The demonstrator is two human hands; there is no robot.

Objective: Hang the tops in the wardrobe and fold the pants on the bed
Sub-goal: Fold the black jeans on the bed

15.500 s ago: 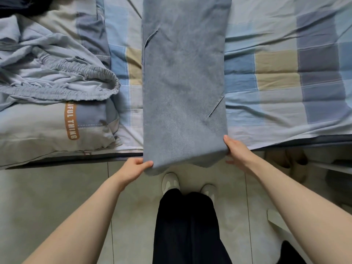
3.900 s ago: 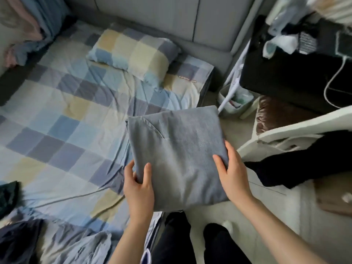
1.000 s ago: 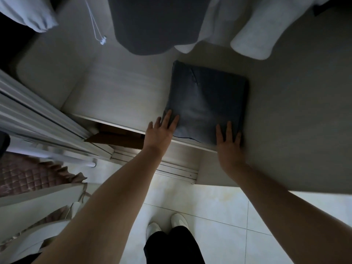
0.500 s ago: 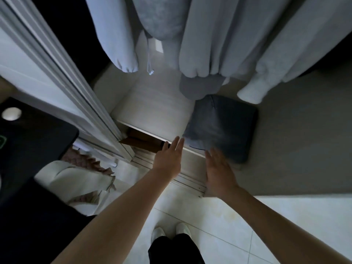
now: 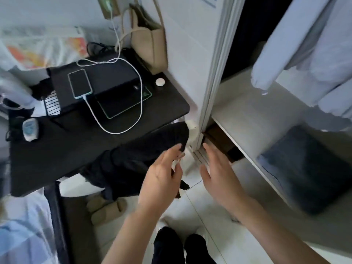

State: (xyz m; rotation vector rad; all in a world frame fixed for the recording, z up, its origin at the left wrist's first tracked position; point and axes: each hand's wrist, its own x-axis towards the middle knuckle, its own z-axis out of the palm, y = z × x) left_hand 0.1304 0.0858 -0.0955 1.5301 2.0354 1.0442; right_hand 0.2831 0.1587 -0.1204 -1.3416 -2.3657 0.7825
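Note:
The folded grey pants [image 5: 304,168] lie flat on the wardrobe's bottom shelf [image 5: 245,115] at the right. Pale tops [image 5: 308,48] hang above them inside the wardrobe. A black garment [image 5: 133,161] is draped over a white chair beside the desk, just left of the wardrobe's sliding door frame [image 5: 215,63]. My left hand [image 5: 162,180] is in the air with loose, spread fingers, its fingertips near the black garment's edge. My right hand [image 5: 219,172] hovers with straight fingers over the floor, left of the shelf's front edge. Neither hand holds anything.
A black desk [image 5: 57,149] at the left carries a phone [image 5: 80,83] on a white charging cable, a mouse pad and a small remote [image 5: 30,128]. A beige bag [image 5: 148,39] hangs by the wall. Slippers [image 5: 106,208] sit on the tiled floor. The checked bed sheet [image 5: 21,235] shows at bottom left.
Both hands have left the folded pants and drawn back from the shelf. My view has swung left, from the wardrobe interior to the desk and the chair with the black garment.

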